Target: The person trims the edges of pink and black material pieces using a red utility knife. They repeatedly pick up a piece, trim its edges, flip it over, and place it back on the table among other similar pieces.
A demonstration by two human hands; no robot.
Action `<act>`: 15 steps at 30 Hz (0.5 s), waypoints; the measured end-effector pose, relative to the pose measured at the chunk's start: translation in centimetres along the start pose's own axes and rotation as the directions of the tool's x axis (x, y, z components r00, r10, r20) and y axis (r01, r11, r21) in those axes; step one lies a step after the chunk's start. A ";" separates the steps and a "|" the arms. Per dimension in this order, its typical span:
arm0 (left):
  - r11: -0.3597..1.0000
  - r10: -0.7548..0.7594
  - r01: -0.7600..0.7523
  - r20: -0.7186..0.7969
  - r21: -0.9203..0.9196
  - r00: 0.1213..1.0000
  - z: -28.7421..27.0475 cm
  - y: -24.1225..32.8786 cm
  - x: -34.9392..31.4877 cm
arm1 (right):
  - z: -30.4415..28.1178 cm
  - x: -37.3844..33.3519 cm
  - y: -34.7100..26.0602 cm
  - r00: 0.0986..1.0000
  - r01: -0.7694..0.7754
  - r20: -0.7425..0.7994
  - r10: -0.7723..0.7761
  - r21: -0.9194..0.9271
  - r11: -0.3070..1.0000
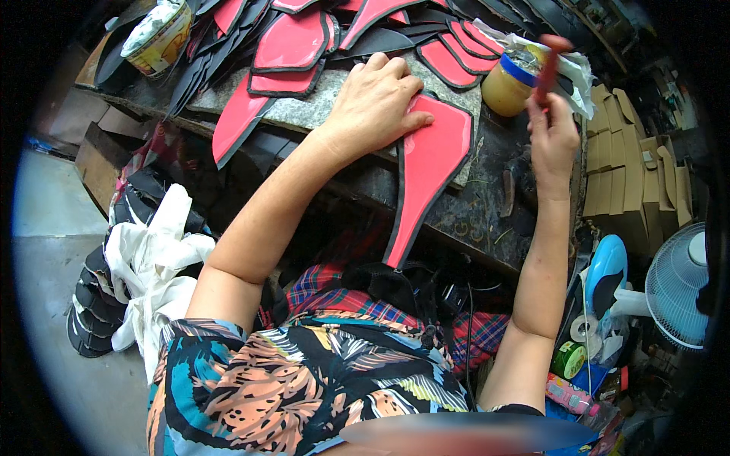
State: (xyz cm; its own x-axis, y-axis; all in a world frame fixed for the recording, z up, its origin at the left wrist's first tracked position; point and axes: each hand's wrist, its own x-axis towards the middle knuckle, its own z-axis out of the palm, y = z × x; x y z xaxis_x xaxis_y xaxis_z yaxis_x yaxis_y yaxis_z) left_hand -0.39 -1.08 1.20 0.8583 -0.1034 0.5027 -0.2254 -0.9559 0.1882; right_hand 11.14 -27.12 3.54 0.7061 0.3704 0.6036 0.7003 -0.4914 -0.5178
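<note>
A red panel with a black border (pixel 436 144), like a cut piece for a shoe, lies on a stone slab (pixel 304 110) at the bench edge. Its narrow tail hangs over the edge toward me. My left hand (pixel 378 99) holds its upper left corner, thumb pressed on the red face and fingers curled at the far edge, partly hidden. Raised to the right of the panel, my right hand (pixel 553 137) grips a red hammer (pixel 549 72) by its handle. The hammer is slightly blurred and apart from the panel.
Stacked red panels (pixel 289 45) and dark pieces crowd the bench's far side. A yellowish jar with a blue rim (pixel 508 85) stands close to my right hand. A tub (pixel 157 38) sits far left. Folded cardboard (pixel 620 175) and a fan (pixel 679 285) are at right.
</note>
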 end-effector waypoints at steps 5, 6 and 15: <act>0.987 0.028 -0.030 -0.020 -0.158 0.999 0.2 -0.6 -0.2 | 1.9 2.2 -3.7 0.960 -0.265 0.269 0.076 0.788 0.556; 0.985 0.026 -0.028 -0.018 -0.170 1.000 0.2 -0.6 -0.2 | 2.7 2.6 -4.5 0.924 -0.379 0.345 0.167 0.762 0.525; 0.991 0.031 -0.047 -0.132 -0.123 0.991 1.0 -0.5 -0.7 | 6.0 -0.2 -6.0 0.873 -0.487 0.424 0.241 0.740 0.464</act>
State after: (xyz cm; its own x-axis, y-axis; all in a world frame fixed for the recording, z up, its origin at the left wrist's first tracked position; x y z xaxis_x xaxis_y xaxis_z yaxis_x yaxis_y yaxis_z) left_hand -0.41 -0.79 -0.08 0.7828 -0.0955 0.6149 -0.3202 -0.9091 0.2664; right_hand 7.37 -19.54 2.92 0.8297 0.5390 0.1450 0.0585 0.1745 -0.9829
